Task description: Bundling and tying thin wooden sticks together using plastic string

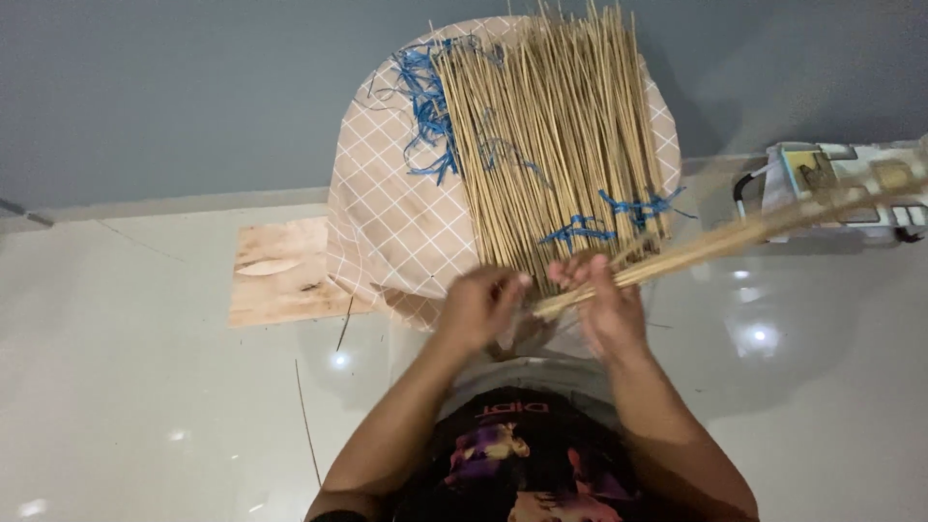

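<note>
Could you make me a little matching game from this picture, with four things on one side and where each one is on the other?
Things:
1. big pile of sticks
2. blue strings
3. wooden board
4. small bunch of sticks

Places:
A. flat on the shiny floor, left of the stool
B. held in the right hand, pointing off to the right
C. spread over the checked cloth
D. tangled at the pile's left edge

Pairs: 1-C, 2-D, 3-A, 4-B

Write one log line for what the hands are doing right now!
right hand: grips small bundle of thin tan sticks | left hand: at near ends of big tan stick pile | pile on checked cloth, blue strings
</note>
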